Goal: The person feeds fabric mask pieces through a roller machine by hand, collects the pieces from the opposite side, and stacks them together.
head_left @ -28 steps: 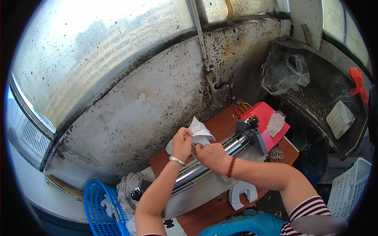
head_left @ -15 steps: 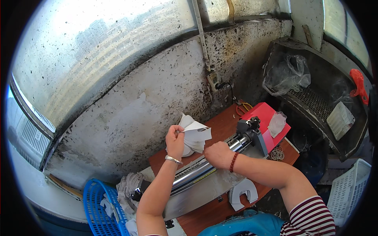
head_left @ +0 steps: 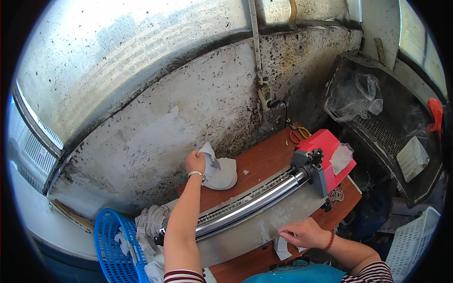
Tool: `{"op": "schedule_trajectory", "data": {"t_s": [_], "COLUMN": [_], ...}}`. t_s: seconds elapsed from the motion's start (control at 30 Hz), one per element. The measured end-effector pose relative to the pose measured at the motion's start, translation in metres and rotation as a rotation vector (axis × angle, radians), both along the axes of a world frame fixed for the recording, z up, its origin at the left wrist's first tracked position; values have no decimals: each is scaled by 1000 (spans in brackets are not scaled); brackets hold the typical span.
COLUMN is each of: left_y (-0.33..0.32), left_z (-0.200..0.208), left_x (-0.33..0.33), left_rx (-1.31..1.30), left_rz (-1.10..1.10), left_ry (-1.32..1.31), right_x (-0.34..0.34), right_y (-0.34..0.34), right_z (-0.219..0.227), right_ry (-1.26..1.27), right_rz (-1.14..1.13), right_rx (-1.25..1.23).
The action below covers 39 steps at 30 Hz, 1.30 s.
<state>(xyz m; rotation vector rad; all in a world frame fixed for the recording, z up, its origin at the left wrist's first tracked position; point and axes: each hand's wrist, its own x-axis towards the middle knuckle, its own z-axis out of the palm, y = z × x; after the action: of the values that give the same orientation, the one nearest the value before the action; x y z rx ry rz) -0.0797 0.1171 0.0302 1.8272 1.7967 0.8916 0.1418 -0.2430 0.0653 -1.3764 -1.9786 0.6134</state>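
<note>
My left hand (head_left: pixel 195 162) is closed on a white paper-like piece (head_left: pixel 208 153), its edge pinched and its face curling upward. Right beside it, a stack of similar rounded white pieces (head_left: pixel 222 175) lies on the table behind the machine. A long shiny metal roller (head_left: pixel 255 203) runs across the roller machine, between my two hands. Over the near edge of its metal plate (head_left: pixel 238 240) is my right hand (head_left: pixel 306 234), fingers bent and a little apart, with nothing visible in them. Below that hand lie white cut pieces (head_left: pixel 281 249), partly hidden by it.
A blue basket (head_left: pixel 101 236) with white scraps stands at left, beside a bundle of pale strips (head_left: pixel 153 221). Scissors (head_left: pixel 299 134) lie at the back near the red machine end (head_left: pixel 321 141). A dark metal trough (head_left: pixel 377 137) and white basket (head_left: pixel 415 236) are at right.
My right hand has left the roller and come toward me, over the near white pieces. My left hand has shifted left with its piece, uncovering the stack. The view has also moved slightly.
</note>
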Motion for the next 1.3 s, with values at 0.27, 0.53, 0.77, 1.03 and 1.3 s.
{"op": "schedule_trajectory", "data": {"t_s": [0.27,0.53,0.77,1.03,1.3], "left_y": [-10,-21,-19,51,60], "left_z": [-84,-98,-97,-80,-45], "left_x": [4,7,12,-26,-31], "left_rx": [70,-188,-40,170,171], "left_rz": [-432,-611,-595,79,85], "left_ry": [535,699,627,-294,-198], "right_x": [21,13,18,19,14], "right_y": [-56,-55,-62,-85,-78], "right_z": [-62,-74,-92,-104,-91], "right_ry": [-164,-116,-198,-144,-220], "right_rz": [-262,-231,-217,-270,-236], "right_rx": [-57,-150,-191,-221,-315]}}
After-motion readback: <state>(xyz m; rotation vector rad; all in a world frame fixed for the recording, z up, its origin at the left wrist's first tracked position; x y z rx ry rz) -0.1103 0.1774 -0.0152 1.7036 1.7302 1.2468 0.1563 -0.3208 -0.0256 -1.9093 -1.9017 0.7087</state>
